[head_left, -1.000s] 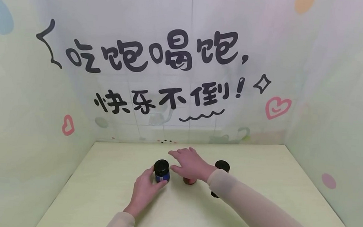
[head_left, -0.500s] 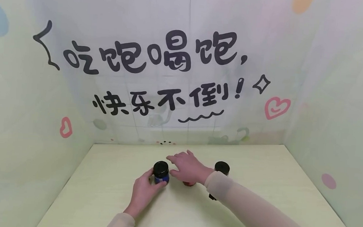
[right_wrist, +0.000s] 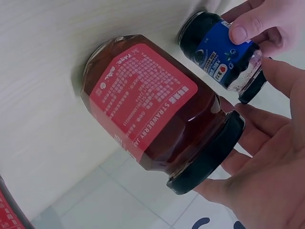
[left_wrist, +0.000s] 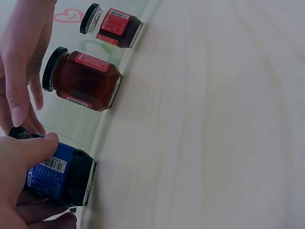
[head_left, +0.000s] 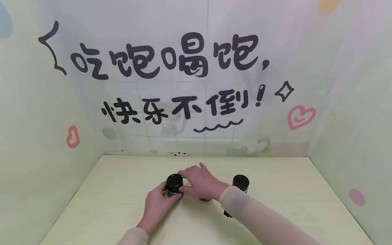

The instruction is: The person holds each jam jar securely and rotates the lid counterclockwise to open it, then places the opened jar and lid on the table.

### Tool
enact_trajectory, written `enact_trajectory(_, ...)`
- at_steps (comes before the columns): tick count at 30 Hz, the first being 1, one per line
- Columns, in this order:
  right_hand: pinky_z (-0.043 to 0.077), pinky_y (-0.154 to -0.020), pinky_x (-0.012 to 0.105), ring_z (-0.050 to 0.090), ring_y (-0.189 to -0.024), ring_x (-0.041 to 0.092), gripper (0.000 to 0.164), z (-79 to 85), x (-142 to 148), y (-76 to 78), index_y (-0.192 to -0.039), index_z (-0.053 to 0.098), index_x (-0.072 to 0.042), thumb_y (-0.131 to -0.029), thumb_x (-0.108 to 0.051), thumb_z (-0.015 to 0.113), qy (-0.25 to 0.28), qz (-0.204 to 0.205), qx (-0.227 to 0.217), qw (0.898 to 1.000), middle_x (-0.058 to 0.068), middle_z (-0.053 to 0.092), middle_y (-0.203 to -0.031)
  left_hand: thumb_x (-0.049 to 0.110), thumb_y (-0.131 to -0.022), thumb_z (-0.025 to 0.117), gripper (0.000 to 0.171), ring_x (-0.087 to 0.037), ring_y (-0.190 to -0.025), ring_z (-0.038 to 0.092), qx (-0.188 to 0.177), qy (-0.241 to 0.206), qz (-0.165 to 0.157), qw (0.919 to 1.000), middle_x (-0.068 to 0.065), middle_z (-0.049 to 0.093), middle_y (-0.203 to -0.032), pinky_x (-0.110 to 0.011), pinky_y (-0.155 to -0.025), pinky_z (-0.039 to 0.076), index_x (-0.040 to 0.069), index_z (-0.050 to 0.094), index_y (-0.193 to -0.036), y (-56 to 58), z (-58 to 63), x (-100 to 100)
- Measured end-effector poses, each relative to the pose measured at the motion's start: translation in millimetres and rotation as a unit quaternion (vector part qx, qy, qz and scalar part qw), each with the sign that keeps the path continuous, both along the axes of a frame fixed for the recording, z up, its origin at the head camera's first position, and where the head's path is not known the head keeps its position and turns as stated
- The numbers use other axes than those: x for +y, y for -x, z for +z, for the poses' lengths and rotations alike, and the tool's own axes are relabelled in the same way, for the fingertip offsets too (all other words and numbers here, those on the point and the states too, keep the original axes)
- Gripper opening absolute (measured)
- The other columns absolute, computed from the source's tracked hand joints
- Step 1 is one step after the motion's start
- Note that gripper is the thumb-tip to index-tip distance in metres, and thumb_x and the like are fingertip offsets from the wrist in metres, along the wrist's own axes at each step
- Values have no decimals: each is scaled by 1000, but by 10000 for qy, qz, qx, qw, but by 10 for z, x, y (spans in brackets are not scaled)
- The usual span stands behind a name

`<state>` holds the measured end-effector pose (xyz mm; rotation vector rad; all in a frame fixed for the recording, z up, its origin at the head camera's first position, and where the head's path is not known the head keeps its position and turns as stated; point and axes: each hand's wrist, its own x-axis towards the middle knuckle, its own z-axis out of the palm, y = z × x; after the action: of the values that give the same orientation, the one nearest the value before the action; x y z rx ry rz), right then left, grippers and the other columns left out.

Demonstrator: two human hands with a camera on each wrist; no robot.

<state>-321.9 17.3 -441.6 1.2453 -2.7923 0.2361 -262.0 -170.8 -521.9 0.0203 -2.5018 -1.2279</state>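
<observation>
Pale table (head_left: 116, 193) before a whitish backdrop (head_left: 156, 13) lettered in black: left hand (head_left: 157, 207), thumb and fingers wrapped round a blue-labelled jar (left_wrist: 50, 174), upright on the table; right hand (head_left: 202, 181), come slightly leftward in the last second to the black lid (right_wrist: 252, 89) of that jar, thumb and fingers about its rim, whether closed on it not discernible. Significance, as judged: both hands now at a single jar, body held, lid the point of attention. Outward: strawberry jam jar (right_wrist: 143, 102), partly beneath the right hand, contact uncertain, then a smaller red-labelled jar (left_wrist: 116, 25), standing farther right
</observation>
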Motion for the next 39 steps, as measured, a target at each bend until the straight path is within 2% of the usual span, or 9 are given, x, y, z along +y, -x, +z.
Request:
enact_trajectory(9,26,-112,63,56,-121,18,49,-4,-23,8,-134,64,-20,-94,-49,67,130,-14,128,9998,-5,68,-122,39,-75,90,49,-26,-106,68,-66,-95,-1,9999,-9,74,-108,-46,-86,52,16,72,-114,12,10,4)
enact_trajectory(18,27,-112,62,59,-116,16,47,-24,-37,20,-130,67,-22,-92,-49,69,105,-54,260,9996,-8,69,-118,35,-73,92,48,-23,-100,69,-57,-191,-14,9998,-6,75,-104,-45,-84,52,16,74,-114,-12,35,1)
enact_trajectory(25,27,-112,61,59,-117,16,47,45,-14,12,-133,65,-21,-95,-49,66,299,-37,262,9992,-6,69,-120,34,-72,92,56,-26,-103,69,-96,-296,46,9995,-8,74,-110,-47,-86,54,14,74,-121,-8,136,4)
enact_trajectory(30,28,-112,61,59,-118,16,49,99,22,-2,-135,65,-19,-95,-48,66,475,41,204,9987,-5,69,-122,38,-70,93,62,-25,-104,68,-141,-348,118,9992,-7,74,-111,-44,-81,55,15,73,-124,-10,196,-7)
enact_trajectory(35,27,-113,59,58,-120,17,52,131,81,-24,-138,63,-17,-96,-49,64,594,-3,26,9982,-4,68,-124,41,-69,93,64,-22,-92,69,-155,-432,108,9989,-5,73,-110,-38,-73,55,19,72,-126,-44,254,0)
enact_trajectory(39,27,-113,59,58,-120,17,53,146,121,-46,-138,63,-18,-96,-50,63,679,-10,-64,9977,-4,68,-124,40,-70,92,61,-17,-93,67,-44,-417,20,9991,-1,73,-107,-38,-78,56,20,73,-125,-81,299,10)
